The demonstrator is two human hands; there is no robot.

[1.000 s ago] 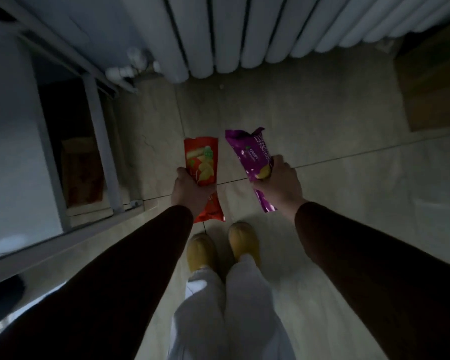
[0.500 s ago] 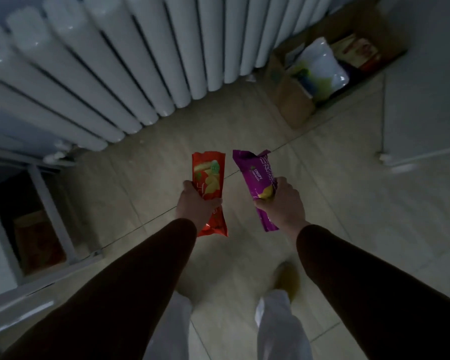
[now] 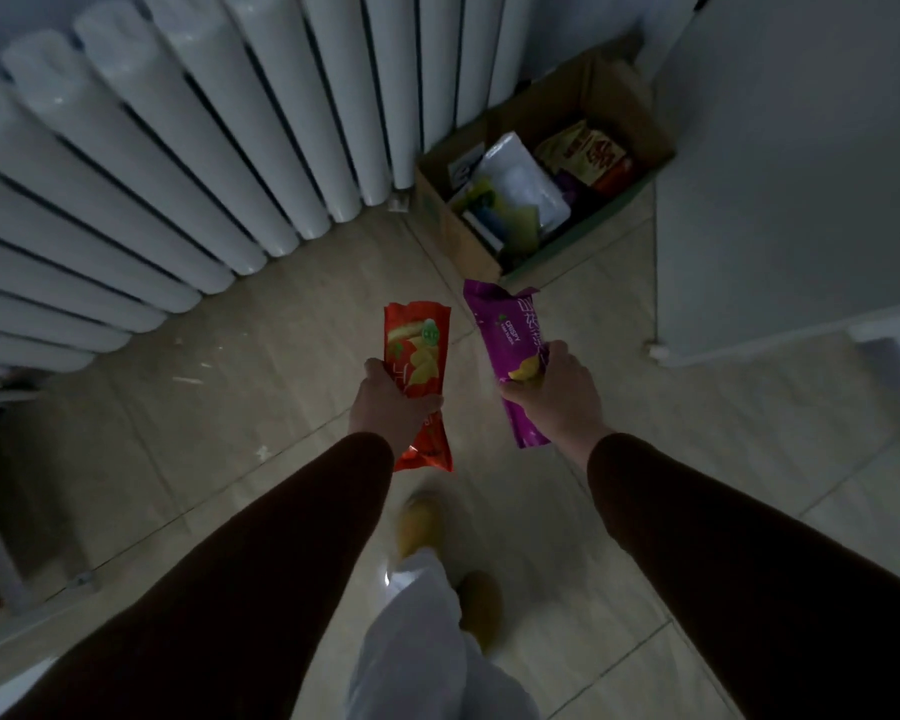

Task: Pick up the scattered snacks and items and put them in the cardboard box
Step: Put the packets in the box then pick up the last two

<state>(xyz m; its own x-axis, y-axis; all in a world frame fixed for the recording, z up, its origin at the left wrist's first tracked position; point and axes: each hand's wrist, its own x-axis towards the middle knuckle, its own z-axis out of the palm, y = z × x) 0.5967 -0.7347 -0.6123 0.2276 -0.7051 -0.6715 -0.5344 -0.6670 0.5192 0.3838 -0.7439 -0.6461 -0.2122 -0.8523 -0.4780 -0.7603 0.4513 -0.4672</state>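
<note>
Ahead, cardboard box (image 3: 453,236) nearer, fuller in view

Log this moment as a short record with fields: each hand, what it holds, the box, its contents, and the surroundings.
left hand: left hand grips a red snack bag around its middle
right hand: right hand grips a purple snack bag around its middle
box: open cardboard box on the floor, beside the radiator
box contents: white pouch and other packets, not readable
bags versus box: both bags short of the box, not yet inside
floor: pale tiles
</note>
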